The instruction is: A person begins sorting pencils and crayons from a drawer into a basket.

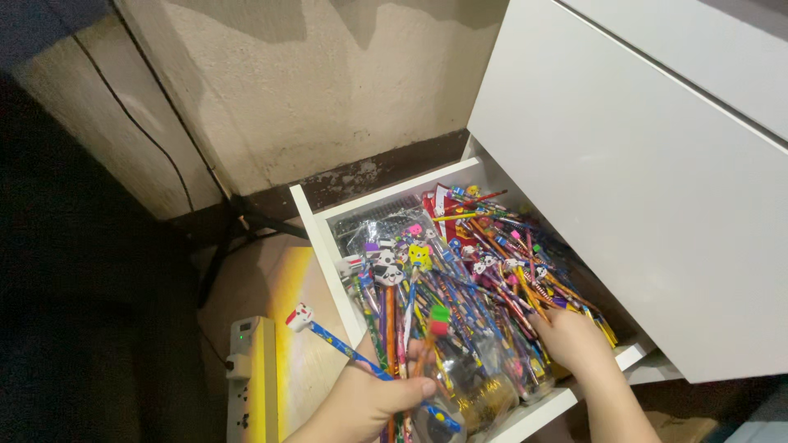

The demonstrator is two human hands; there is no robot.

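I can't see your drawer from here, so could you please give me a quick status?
Left hand shut on blue pencil. Right hand down in the pencil pile, grip hidden. White drawer open.

Two bare hands; sleeveless bare forearms

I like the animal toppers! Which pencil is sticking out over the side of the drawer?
The blue pencil with the white topper, held in the left hand; the others lie inside the drawer.

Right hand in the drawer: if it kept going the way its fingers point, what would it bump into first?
The right hand already has its fingers in the heap of pencils filling the white drawer, so it would probably just push deeper into them. Depth is hard to judge.
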